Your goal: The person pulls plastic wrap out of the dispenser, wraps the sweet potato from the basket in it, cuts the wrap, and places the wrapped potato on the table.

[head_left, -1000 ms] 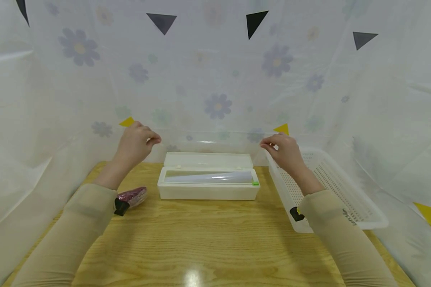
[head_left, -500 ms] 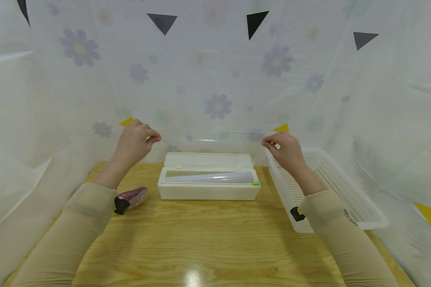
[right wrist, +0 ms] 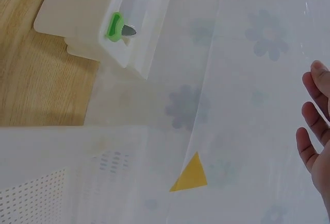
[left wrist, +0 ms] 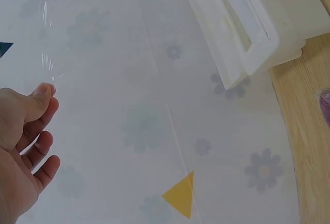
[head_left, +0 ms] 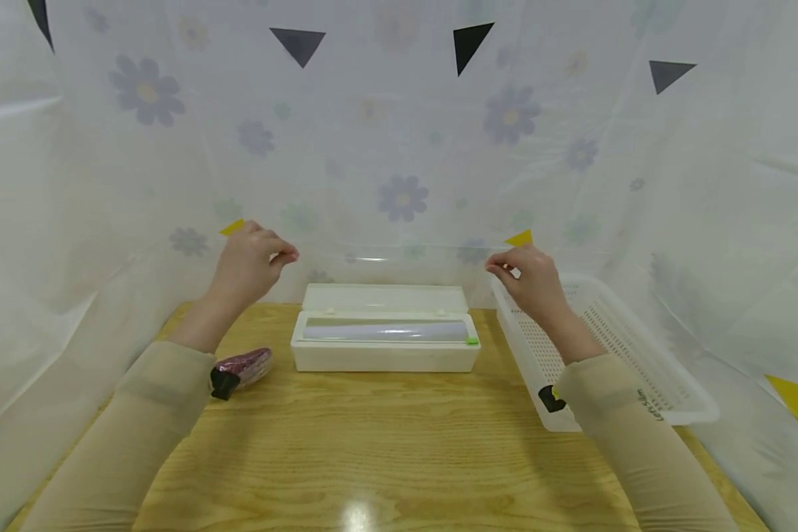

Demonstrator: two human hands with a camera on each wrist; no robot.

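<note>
1. Left hand (head_left: 253, 258) raised, thumb and fingertips pinched on clear film (head_left: 372, 259); other fingers loosely bent.
2. Right hand (head_left: 525, 277) raised at about same height, same pinch at film's other side.
3. Film spans the gap between the hands, mostly see-through; only glints show. Cannot tell where its lower edge ends.
4. White box (head_left: 386, 360) sits on bench (head_left: 372, 443), below and between the hands, touching neither. Lid (head_left: 386, 298) tipped open at back; pale roll (head_left: 386, 332) lies lengthwise inside.
5. Green slider (right wrist: 114, 27) at box's right end, near the front edge.
6. Shiny purple item (head_left: 251, 363) on bench, left of box, beside left sleeve (head_left: 166, 391).
7. White basket (head_left: 698, 410) right of box, partly hidden by right arm; right hand is over its far-left corner.
8. Flowered curtain (head_left: 346, 148) behind.
</note>
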